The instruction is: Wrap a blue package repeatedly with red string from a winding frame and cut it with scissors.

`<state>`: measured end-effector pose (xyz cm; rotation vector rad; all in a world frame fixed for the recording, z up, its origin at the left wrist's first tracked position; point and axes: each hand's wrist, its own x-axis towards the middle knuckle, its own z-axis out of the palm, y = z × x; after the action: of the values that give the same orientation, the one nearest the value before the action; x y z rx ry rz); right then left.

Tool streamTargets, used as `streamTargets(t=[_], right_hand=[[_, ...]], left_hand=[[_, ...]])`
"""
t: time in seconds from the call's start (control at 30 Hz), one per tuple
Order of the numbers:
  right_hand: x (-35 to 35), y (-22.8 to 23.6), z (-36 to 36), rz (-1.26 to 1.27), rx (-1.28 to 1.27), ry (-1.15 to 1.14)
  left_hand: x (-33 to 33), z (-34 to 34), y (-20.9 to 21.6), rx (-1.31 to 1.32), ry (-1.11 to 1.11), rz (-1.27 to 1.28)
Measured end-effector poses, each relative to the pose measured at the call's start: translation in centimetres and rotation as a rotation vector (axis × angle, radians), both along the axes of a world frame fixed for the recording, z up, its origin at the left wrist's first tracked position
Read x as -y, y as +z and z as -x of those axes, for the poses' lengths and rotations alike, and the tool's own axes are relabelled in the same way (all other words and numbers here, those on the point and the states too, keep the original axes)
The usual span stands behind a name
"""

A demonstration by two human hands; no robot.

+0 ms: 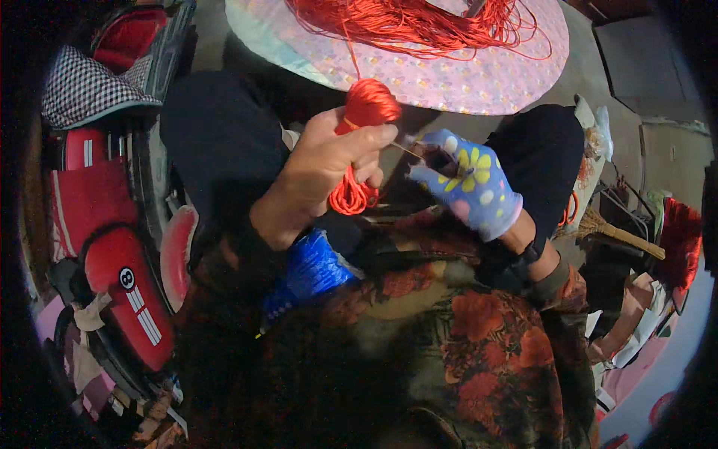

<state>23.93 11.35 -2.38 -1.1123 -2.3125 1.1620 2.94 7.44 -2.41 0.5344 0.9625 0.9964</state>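
My bare left hand [321, 165] is closed round a bundle of shiny red cord [370, 105]. The bundle's rounded end sticks out above my fist, and its loops hang below my fingers. From its top, one strand runs up to a large loose pile of red cord [419, 26] on a round, pink-patterned surface [479, 82]. My right hand [467, 179] wears a blue glove with yellow flowers and white dots. Its thumb and forefinger pinch a thin, light-coloured tie [407, 151] that stretches across to the bundle. The fingertips are slightly blurred.
A blue plastic-wrapped item [318, 266] lies against my lap below my left wrist. Red and black padded seats [127, 292] and a checked cloth [93, 90] fill the left side. At right are a straw hand broom [621, 236] and a heap of mixed scraps [636, 318].
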Motion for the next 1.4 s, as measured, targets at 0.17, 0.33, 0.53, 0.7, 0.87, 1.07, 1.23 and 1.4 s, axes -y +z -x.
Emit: streamTargets(t=[0.17,0.33,0.53,0.7,0.87,1.07,1.23,1.4], right_hand=[[-2.4,-0.7,-0.8,0.47,-0.266,0.091],[-3.4,-0.4,-0.1,0.131,-0.29,0.17],[-2.8,-0.1,0.5,0.553,-0.638,-0.099],[-5.0,-1.5,-0.5,0.592,-0.457,-0.115],[-5.5,0.1,0.0,0.184,-0.053,0.122],[-1.7,2.4,1.8,-0.652,0.089,0.397],[-1.1,1.3,1.3,-0.61,-0.04,0.141],[-0.2,-0.6,0.3,-0.216,-0.072,-0.059]], left_hand=[[-0.1,0.0,-0.5,0.03,-0.047,0.0],[-0.1,-0.4,-0.3,0.018,-0.074,0.043],[-0.2,-0.6,-0.5,0.186,-0.064,0.089],[0.1,-0.8,1.0,-0.228,-0.132,-0.135],[0.1,-1.0,-1.9,-0.911,-0.577,-0.742],[0.1,-1.3,-5.5,-0.843,-0.229,-0.497],[-0.9,-0.4,-0.5,-0.096,-0.11,0.024],[-0.1,0.0,-0.4,0.066,-0.005,0.026]])
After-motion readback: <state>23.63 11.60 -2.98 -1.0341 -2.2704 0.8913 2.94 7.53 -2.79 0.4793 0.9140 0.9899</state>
